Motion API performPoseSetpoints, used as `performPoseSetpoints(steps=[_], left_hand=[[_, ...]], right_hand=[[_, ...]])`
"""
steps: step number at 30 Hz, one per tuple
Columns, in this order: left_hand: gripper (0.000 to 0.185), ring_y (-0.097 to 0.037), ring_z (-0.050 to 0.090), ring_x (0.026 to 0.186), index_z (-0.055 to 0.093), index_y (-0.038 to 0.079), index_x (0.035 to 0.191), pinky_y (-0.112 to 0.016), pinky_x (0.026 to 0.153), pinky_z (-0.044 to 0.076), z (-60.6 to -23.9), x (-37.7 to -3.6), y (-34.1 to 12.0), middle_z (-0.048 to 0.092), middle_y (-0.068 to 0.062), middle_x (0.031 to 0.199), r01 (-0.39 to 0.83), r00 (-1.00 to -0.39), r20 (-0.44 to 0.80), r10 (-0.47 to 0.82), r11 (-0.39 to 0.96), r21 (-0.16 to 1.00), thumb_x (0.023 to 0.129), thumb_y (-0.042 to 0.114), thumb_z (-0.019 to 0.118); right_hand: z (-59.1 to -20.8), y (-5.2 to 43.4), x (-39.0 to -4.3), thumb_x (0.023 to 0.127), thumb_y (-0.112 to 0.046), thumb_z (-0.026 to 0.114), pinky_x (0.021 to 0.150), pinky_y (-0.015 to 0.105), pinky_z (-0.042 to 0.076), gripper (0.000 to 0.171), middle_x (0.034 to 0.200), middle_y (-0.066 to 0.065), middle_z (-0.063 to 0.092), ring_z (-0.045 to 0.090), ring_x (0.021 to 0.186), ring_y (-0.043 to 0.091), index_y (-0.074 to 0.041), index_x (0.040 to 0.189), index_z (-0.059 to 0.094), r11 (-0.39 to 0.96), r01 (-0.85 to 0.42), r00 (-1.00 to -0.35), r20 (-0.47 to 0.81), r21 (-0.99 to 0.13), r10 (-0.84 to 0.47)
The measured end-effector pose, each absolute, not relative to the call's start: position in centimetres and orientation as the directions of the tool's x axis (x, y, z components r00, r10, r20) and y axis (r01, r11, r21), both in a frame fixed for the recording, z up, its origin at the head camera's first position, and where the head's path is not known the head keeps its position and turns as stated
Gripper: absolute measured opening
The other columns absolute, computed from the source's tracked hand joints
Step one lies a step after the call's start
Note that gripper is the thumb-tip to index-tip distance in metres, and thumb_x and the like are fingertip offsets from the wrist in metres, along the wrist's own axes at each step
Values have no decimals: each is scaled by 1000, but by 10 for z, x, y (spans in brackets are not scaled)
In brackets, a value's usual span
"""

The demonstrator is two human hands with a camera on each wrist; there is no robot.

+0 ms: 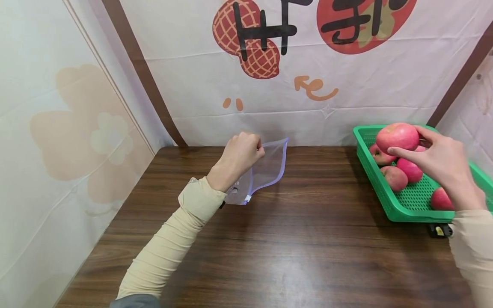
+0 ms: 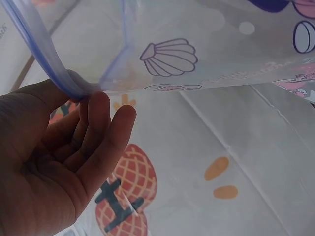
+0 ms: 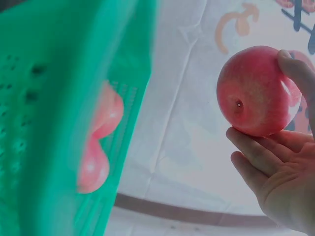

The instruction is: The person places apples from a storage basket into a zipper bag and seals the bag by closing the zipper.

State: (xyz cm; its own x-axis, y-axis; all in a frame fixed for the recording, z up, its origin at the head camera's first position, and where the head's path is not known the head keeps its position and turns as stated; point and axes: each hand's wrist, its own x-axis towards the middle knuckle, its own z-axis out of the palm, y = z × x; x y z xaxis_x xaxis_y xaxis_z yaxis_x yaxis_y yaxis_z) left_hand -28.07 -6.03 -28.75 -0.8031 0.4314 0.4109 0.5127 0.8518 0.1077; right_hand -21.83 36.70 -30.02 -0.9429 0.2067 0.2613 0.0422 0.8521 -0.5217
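Over on the right side of the counter, a dark brown wood-grain surface, the person's right hand has a round, glossy, pinkish-red apple up in the air! The grip is curled round it, thumb on one side and fingers on the other, and the right wrist view shows the fruit well apart from the basket wall, its dimpled end facing the camera. Below it sits the green plastic basket, rectangular with a perforated floor, and more red apples lie inside: a cluster towards the far left corner, another nearer the front edge, partly behind the wrist.

Across to the left hand, and here's a clear plastic bag with a lilac-blue edge! The grip is pinching that coloured edge, and the left wrist view catches it nicely, a purple-outlined seashell print showing on the film. A small white slider sits at the bag's lower corner; whether the bag touches the counter, one cannot tell.

Behind it all hangs a pale cloth backdrop with red peanut drawings and bold black lettering. Cream sleeves cover both forearms.
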Motion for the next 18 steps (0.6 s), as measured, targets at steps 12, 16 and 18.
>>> performPoseSetpoints(steps=[12,16,18], left_hand=[[23,-15,40,61,53,13,58,-36,55,44,-286,-277,-57,42,4,62,505,-805,417,422,856,110,79,5,58],[18,-16,45,61,60,12,62,-39,58,50,-286,-277,-54,49,3,64,502,-811,406,421,857,114,80,6,59],[18,-16,45,61,61,12,63,-39,58,50,-287,-277,-53,50,2,64,500,-815,399,421,858,116,80,6,59]], right_hand=[[-291,327,-226,77,-58,76,64,23,42,70,109,13,69,55,84,11,-27,138,57,840,-94,-944,316,-534,95],[-291,310,-229,76,-56,78,63,20,43,67,106,13,72,56,71,-6,-28,135,59,832,-166,-934,355,-529,39],[-291,301,-232,76,-55,78,60,17,44,67,107,13,72,60,73,-5,-28,135,59,821,-195,-931,365,-536,17]])
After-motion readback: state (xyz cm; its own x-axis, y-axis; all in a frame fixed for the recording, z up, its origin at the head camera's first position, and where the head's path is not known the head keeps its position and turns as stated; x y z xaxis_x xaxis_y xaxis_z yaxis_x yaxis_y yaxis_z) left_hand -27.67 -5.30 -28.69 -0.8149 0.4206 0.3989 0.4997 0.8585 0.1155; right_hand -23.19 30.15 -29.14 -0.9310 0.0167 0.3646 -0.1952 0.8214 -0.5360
